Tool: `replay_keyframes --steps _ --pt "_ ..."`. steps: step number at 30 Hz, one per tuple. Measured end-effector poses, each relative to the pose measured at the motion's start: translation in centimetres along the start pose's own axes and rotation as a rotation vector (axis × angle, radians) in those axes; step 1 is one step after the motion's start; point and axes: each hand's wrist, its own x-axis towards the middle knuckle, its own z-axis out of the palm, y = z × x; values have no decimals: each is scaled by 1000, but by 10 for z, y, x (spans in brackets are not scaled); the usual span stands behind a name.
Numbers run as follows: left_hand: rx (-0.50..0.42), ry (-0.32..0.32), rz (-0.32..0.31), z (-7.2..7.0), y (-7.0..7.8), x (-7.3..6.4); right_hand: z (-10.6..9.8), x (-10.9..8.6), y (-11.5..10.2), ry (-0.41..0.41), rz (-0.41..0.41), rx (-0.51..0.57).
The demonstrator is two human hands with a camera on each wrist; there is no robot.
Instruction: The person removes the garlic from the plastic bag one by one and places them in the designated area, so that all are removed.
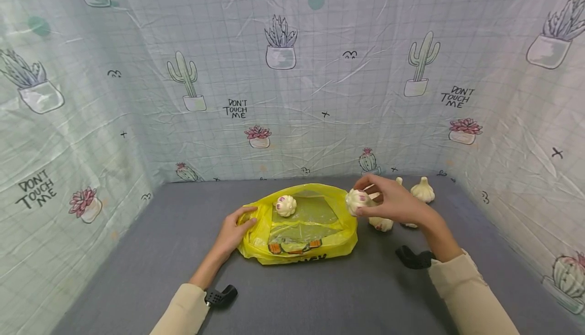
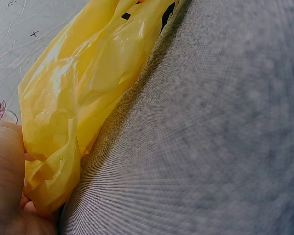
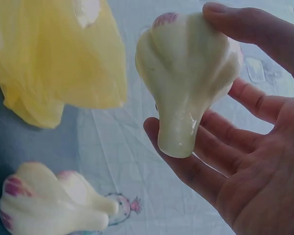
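Note:
A yellow plastic bag (image 1: 256,247) lies with its mouth spread wide on the grey table. One white garlic bulb (image 1: 286,205) with purple marks is in the bag's opening, toward its left side. My left hand (image 1: 234,231) grips the bag's left edge, and the bunched yellow plastic (image 2: 54,181) shows between thumb and fingers in the left wrist view. Over the bag's right rim, my right hand (image 1: 395,202) holds another garlic bulb (image 3: 186,73) between thumb and fingers, its stem pointing down in the right wrist view.
More garlic bulbs stand or lie at the right rear, among them an upright bulb (image 1: 422,190) and one (image 1: 381,225) partly under the right hand. A printed curtain (image 1: 283,96) encloses the table (image 1: 311,299) at the back and sides.

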Motion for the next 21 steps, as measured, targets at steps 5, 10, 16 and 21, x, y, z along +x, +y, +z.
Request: replay_keyframes --steps 5,10,16,21 --pt "-4 1 -5 2 0 0 -11 -8 7 34 7 -20" --pt "-3 3 -23 1 0 -1 -21 -13 10 66 36 -19" --pt "-2 -5 -20 0 0 -1 -29 -17 18 104 21 -38" --pt "8 -5 -20 0 1 0 -35 -21 26 125 30 -43"
